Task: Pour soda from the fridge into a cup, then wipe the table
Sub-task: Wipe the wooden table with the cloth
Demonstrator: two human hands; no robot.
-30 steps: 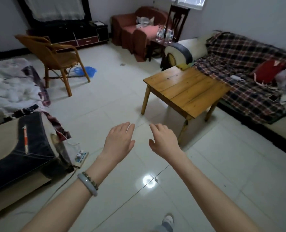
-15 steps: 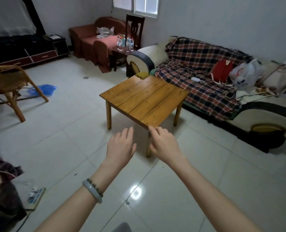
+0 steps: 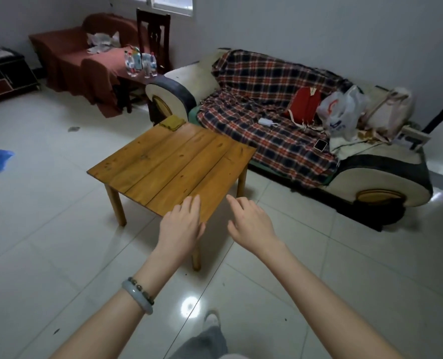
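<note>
Table (image 3: 173,161) just beyond the outstretched fingers (image 3: 193,206), seemingly apart.

Bare forearms, 2 bracelets (image 3: 140,296) on left wrist, grey trousers (image 3: 204,340), white shoe (image 3: 212,318).

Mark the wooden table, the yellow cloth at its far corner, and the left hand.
wooden table (image 3: 173,161): head view, bare middle planks of the top.
yellow cloth (image 3: 172,123): head view, centre of the folded cloth.
left hand (image 3: 181,226): head view, back of the hand.
</note>
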